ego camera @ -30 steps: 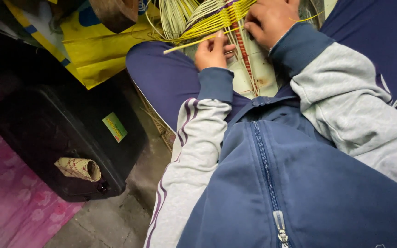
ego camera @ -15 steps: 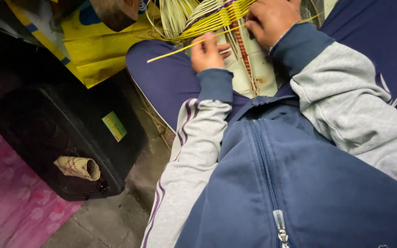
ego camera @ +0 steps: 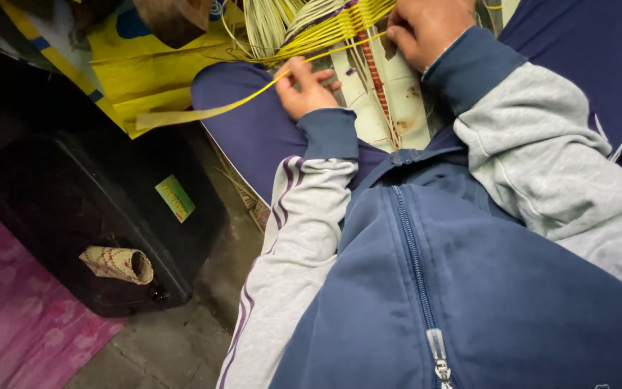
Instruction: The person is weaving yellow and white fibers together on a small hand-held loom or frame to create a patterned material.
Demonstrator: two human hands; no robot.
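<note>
head cam | worn on the person, looks steeply down over the blue jacket point(ego camera: 469, 288) | close to lap and both hands at top edge | floor and black case point(ego camera: 73, 209) on the left | single view, nothing shared

from my remote seat i saw the bare concrete floor point(ego camera: 174, 346) running as a grey, cracked strip along the lower middle of the head view. a pink patterned mat point(ego camera: 16, 324) lay on it at the lower left. a black hard case point(ego camera: 95, 209) rested on the floor just beside the mat, its near corner touching the mat's edge. on the case's lid lay a small rolled woven piece point(ego camera: 118, 264), cream with reddish marks, and a green and yellow sticker point(ego camera: 175, 198) was stuck further up. behind the case a yellow sack point(ego camera: 134, 68) lay crumpled; its base was hidden from me.
</note>
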